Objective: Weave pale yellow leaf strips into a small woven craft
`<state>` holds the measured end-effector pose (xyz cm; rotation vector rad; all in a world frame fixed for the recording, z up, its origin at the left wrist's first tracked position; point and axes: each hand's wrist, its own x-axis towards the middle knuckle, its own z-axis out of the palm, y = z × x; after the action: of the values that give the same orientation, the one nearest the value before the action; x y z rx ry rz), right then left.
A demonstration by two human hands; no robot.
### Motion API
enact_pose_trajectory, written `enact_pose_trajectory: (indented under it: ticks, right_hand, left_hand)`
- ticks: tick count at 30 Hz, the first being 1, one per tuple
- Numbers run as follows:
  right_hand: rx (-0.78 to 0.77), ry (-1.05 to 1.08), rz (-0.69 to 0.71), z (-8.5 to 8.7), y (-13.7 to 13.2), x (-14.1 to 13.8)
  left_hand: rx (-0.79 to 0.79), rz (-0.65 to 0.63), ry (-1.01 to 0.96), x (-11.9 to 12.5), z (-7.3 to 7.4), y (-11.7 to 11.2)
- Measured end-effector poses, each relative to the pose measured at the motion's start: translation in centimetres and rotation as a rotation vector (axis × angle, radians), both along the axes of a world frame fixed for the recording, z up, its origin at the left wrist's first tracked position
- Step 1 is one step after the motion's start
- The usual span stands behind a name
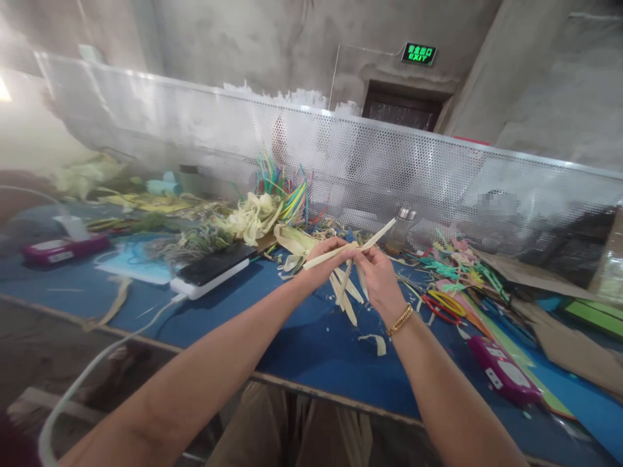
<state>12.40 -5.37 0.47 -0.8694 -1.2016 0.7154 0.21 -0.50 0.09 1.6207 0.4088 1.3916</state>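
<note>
Pale, flat strips that look like corn husk [346,301] are crossed over one another between my two hands, above the blue table. My left hand [325,259] is closed round the strips from the left, with one end sticking out past its fingers. My right hand [377,275] pinches the same bundle from the right, and a long strip points up beyond it. Several strip ends hang below the fingers. Just behind my left hand lies a broader husk leaf [294,241]. A small husk scrap [377,344] rests on the table below my right hand.
A phone [217,264] on a white power bank [209,282], with a cable, lies left. Purple power strips [503,373] sit at both sides. Colourful pipe cleaners [282,185], a husk pile [256,217] and a glass bottle [400,233] stand before a perforated metal screen [316,143].
</note>
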Motion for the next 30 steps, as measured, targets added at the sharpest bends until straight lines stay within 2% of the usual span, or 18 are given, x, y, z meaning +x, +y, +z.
enact_pose_trajectory:
  ticks: [4, 9, 13, 17, 22, 25, 30]
  right_hand:
    - [0.066, 0.012, -0.044, -0.6, 0.4, -0.4]
    - [0.055, -0.029, -0.111, -0.8, 0.4, -0.4]
    - [0.071, -0.215, -0.210, -0.5, 0.1, 0.2]
    - [0.232, -0.489, -0.312, 0.3, -0.6, 0.8]
    - [0.358, -0.620, -0.228, 0.9, -1.2, 0.7]
    - [0.424, -0.716, -0.231, 0.9, -1.3, 0.6]
    - [0.552, -0.951, -0.409, 1.3, -2.1, 0.4]
  left_hand:
    - [-0.136, -0.126, -0.140, 0.7, -0.7, -0.3]
    - [-0.211, -0.160, -0.199, 0.7, -0.7, -0.1]
    - [-0.308, -0.147, -0.272, 0.6, -0.7, 0.6]
    - [-0.332, -0.135, -0.327, 0.5, -0.7, 1.0]
    - [-0.300, -0.095, -0.349, 0.3, -0.7, 1.3]
    - [-0.317, -0.081, -0.365, 0.3, -0.7, 1.7]
    - [-0.360, -0.125, -0.396, 0.3, -0.5, 1.5]
